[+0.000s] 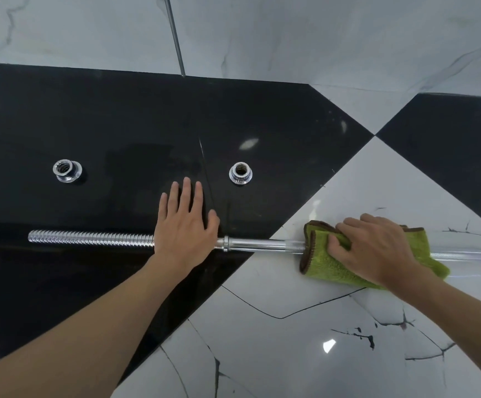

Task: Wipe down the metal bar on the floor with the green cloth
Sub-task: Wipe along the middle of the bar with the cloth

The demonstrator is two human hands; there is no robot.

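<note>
The metal bar (262, 245) lies flat on the floor (291, 354), running from side to side across the view. Its threaded end sits on the black tile (89, 124) towards the left. Past a small raised ring the smooth shaft crosses the tile's slanted edge onto the white tile (334, 191) and runs to the right edge of the view.

The left hand (186, 225) lies palm down on the bar, just left of the ring, where the thread ends. Its fingers (187, 193) are straight and a little spread, pointing away from the person and resting on the black tile beyond the bar.

The right hand (377, 248) presses the green cloth (328, 265) onto the shaft over the white tile, well to the right of the left hand. The cloth is folded, with a dark brown hem, and is draped over the bar so it covers it from above on both sides. The fingers are curled down into the cloth and the thumb pinches a fold on the near side. Whether they close right around the bar underneath cannot be told, as the cloth hides it.

Two shiny threaded collars stand on the black tile beyond the bar, apart from it: one (66, 170) towards the left, the other (240, 172) just past the left hand's fingertips. A pale marble wall (262, 33) rises at the floor's far edge.
</note>
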